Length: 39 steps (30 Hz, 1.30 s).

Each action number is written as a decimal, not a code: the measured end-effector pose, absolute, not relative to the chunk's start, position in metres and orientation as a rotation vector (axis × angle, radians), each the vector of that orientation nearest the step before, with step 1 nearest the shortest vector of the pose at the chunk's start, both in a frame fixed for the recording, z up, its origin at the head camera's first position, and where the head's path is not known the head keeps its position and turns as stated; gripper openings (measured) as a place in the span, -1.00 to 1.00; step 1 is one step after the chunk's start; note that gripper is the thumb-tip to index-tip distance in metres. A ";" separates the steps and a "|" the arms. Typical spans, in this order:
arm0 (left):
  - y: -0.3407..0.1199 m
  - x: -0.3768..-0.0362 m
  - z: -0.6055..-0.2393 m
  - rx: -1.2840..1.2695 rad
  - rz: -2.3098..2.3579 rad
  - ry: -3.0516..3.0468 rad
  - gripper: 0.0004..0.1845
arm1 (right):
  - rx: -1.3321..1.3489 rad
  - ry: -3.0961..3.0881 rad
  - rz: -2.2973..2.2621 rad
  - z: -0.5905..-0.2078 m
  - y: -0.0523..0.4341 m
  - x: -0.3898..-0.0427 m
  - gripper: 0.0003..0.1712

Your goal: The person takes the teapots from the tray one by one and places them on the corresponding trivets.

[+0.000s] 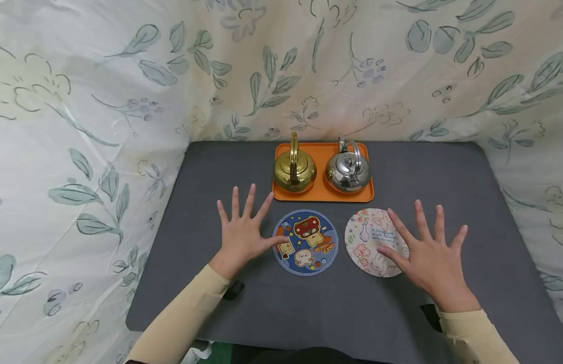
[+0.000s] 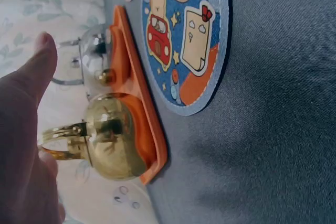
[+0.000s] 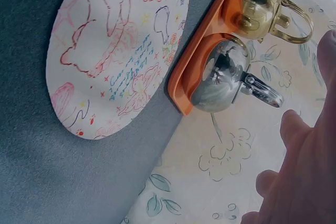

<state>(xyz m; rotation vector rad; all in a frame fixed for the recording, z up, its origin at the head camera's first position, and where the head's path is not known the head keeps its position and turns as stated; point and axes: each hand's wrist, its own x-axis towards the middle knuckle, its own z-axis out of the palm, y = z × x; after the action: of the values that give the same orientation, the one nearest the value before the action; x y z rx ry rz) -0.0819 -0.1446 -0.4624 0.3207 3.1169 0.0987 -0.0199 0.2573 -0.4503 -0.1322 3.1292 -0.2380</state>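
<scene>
With fingers spread, my left hand hovers left of a round blue coaster printed with cartoon figures; its thumb overlaps the coaster's edge in the head view. My right hand, also spread wide and holding nothing, is beside a round white coaster with pink floral drawings, its thumb and index finger over the right part. Behind the coasters an orange tray carries a gold teapot on the left and a silver teapot on the right, both with handles upright.
A dark grey cloth covers the table beneath everything. White curtain fabric with leaf and flower prints hangs behind the table and along both sides. The table's front edge lies close to the person's body.
</scene>
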 end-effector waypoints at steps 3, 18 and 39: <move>-0.143 -0.089 -0.464 0.309 0.096 3.115 0.27 | -0.140 3.115 -0.255 -0.449 0.256 -0.021 0.06; -0.140 -0.121 -0.479 0.234 0.228 3.071 0.25 | -0.169 3.113 -0.289 -0.442 0.244 -0.025 0.05; -0.139 -0.160 -0.507 0.145 0.430 2.923 0.26 | -0.261 3.053 -0.567 -0.415 0.208 -0.049 -0.07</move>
<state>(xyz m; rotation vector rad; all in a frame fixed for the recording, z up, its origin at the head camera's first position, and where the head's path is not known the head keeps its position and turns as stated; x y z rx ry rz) -0.1601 -0.1392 -0.5067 0.1449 2.9231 0.4296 -0.0489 0.2076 -0.4147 -0.2612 3.0527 -0.5670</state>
